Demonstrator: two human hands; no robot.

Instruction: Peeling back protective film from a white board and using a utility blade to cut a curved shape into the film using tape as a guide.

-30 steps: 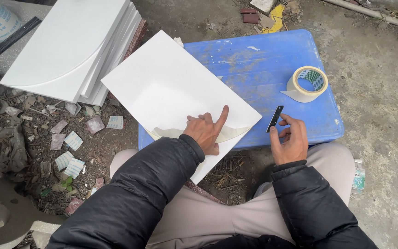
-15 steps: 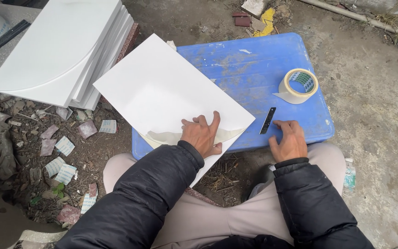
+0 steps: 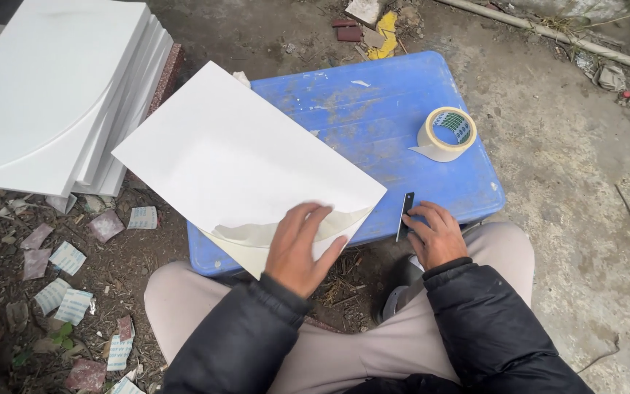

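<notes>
A white rectangular panel (image 3: 235,157) lies tilted across a blue plastic table (image 3: 395,109), overhanging its left and near edges. A strip of pale film (image 3: 257,235) curls away along the panel's near edge. My left hand (image 3: 302,248) rests flat on that near corner, fingers spread. My right hand (image 3: 435,237) sits at the table's near right edge with its fingers on a small black blade-like tool (image 3: 405,215) that lies against the edge. A roll of beige tape (image 3: 446,133) stands on the table's right side.
A stack of white panels (image 3: 60,95) lies at the left on the ground. Scraps of paper and tile bits (image 3: 60,263) litter the dirt below it. Rubble and a pipe (image 3: 548,33) lie beyond the table. My knees flank the table's near side.
My left hand has flattened and slid to the panel's near corner. My right hand has lowered the black tool to the table's edge. The view has shifted slightly.
</notes>
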